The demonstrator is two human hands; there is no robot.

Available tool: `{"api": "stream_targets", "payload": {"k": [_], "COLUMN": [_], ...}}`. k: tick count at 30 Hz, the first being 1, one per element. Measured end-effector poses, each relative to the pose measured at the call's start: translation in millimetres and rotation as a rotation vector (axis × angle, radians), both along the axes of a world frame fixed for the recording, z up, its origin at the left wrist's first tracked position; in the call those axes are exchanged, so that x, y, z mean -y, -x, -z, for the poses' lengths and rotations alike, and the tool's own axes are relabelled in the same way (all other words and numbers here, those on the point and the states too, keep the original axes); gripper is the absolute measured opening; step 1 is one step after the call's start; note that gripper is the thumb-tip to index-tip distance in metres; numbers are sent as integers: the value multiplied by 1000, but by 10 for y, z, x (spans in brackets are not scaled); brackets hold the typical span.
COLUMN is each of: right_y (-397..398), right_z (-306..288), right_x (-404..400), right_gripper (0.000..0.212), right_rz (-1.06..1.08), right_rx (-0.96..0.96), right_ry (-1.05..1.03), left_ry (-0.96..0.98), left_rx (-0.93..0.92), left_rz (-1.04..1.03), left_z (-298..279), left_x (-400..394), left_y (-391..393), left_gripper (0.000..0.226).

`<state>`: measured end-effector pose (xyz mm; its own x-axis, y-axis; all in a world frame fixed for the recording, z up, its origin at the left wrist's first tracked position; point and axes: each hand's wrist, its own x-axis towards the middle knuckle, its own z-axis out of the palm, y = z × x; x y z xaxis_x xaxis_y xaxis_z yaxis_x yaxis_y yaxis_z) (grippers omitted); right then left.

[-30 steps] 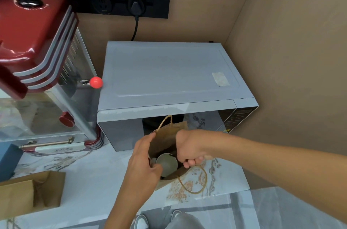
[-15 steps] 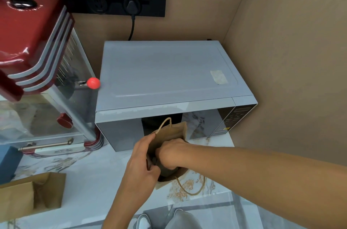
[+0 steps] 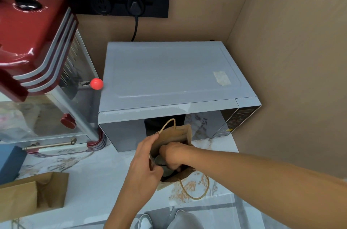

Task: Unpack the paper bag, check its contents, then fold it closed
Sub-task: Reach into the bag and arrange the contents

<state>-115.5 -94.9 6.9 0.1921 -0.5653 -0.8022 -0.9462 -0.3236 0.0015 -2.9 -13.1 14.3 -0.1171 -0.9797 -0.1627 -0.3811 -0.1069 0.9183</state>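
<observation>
A small brown paper bag [image 3: 173,135] with twine handles stands open on the marble counter, just in front of the microwave. My left hand [image 3: 145,161] pinches the bag's near-left rim and holds its mouth apart. My right hand [image 3: 173,154] reaches down inside the bag, fingers curled around a pale round object [image 3: 159,160] that is mostly hidden. One twine handle [image 3: 195,189] hangs loose over the front of the bag onto the counter.
A grey microwave [image 3: 169,78] stands directly behind the bag, against the brown walls. A red popcorn machine [image 3: 37,56] fills the left. A second brown paper bag [image 3: 33,193] lies on the counter's [image 3: 97,181] front left, beside a blue box [image 3: 9,161].
My right hand moved from the bag's right rim down into the bag and now covers the pale round object that was visible inside. My left hand kept its hold on the rim.
</observation>
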Motion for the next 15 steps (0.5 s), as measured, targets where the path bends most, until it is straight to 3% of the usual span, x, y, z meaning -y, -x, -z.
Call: {"api": "stream_targets", "payload": {"k": [9,15], "right_y": [46,95], "right_z": [25,-270], "right_x": [-23,-6], "right_gripper": [32,27], "right_rz": [10,3], "right_rx": [-36,77], "right_ry": [-60,-112], "left_ry": [12,96], "left_rx": [11,10], "left_rz": [19,5], "left_z": [0,-53], "left_x": [15,-1], "left_y": [-9,20], "left_gripper": [85,66]}}
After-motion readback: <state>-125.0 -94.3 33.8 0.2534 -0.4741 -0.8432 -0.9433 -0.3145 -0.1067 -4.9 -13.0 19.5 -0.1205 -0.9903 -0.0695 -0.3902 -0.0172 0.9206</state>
